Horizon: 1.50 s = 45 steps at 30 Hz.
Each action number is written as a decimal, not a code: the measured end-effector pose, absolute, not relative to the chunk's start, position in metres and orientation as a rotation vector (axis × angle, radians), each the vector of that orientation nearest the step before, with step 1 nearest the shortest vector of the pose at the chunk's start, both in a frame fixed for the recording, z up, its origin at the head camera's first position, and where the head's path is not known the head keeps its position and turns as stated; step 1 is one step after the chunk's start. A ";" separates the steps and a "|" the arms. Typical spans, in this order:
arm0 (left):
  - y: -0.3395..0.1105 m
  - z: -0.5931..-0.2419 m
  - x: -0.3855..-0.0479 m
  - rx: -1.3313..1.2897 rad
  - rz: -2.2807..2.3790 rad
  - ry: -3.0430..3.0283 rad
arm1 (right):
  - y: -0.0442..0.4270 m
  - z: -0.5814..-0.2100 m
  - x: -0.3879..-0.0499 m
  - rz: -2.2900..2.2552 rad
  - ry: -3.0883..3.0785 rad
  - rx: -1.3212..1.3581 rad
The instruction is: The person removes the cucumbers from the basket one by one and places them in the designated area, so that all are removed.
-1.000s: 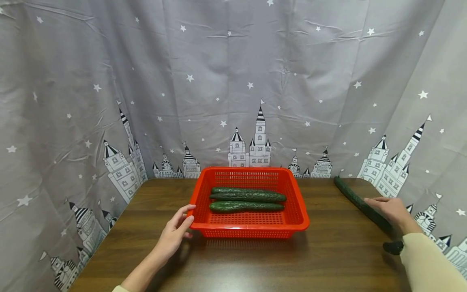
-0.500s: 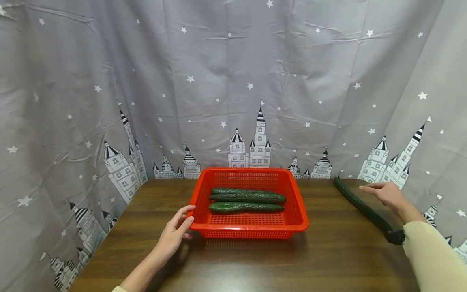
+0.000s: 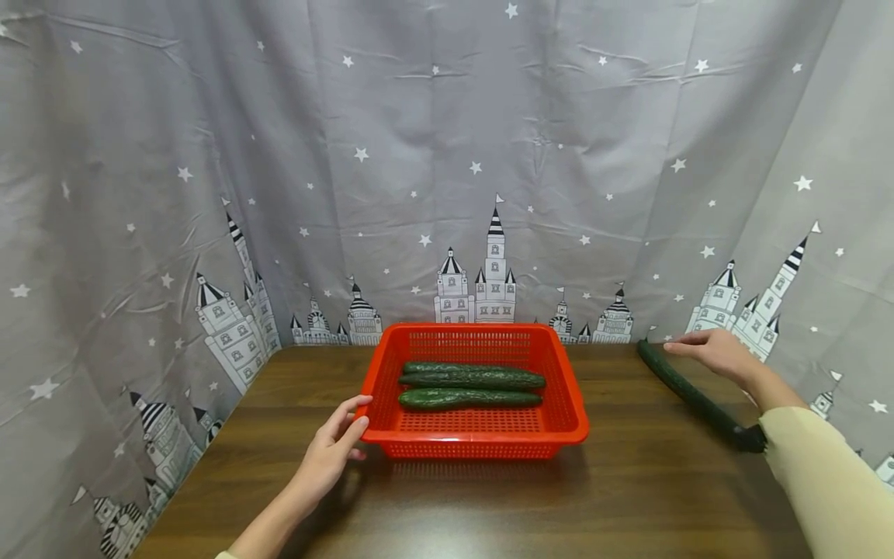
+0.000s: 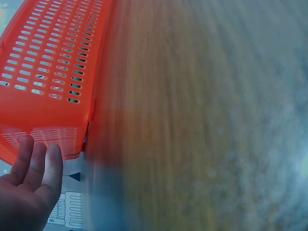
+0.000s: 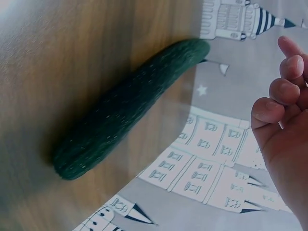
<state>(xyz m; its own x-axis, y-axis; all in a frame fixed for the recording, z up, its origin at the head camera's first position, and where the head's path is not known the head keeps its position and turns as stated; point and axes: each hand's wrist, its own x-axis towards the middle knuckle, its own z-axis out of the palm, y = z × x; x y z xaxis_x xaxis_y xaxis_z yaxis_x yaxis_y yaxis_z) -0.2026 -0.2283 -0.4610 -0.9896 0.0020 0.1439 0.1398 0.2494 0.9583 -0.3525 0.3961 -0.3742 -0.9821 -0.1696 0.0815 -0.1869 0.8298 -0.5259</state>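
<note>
At 3 o'clock from red plastic basket (image 3: pixel 475 436): lone cucumber (image 3: pixel 687 391) on wood-grain table (image 3: pixel 628 505). Near its 1 o'clock, right hand (image 3: pixel 723 357), released. Touching basket at 8 o'clock, left hand (image 3: pixel 328 446); cannot tell if clasping. Inside, three cucumbers (image 3: pixel 471 398).

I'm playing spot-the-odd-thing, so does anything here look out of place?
Maybe one thing: a cucumber lies by itself on the table, to the right of the red basket, while the other cucumbers lie inside. Its far end reaches the table's edge. I see nothing spilled or broken.
</note>
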 end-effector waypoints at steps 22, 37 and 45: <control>-0.228 -0.464 -0.202 -0.141 -1.863 -2.384 | 0.336 -0.335 -0.359 1.049 -2.941 0.497; -0.229 -0.459 -0.203 -0.175 -1.870 -2.359 | 0.286 -0.320 -0.372 1.181 -2.917 0.632; -0.230 -0.458 -0.201 -0.182 -1.867 -2.338 | 0.258 -0.319 -0.383 1.366 -2.882 0.701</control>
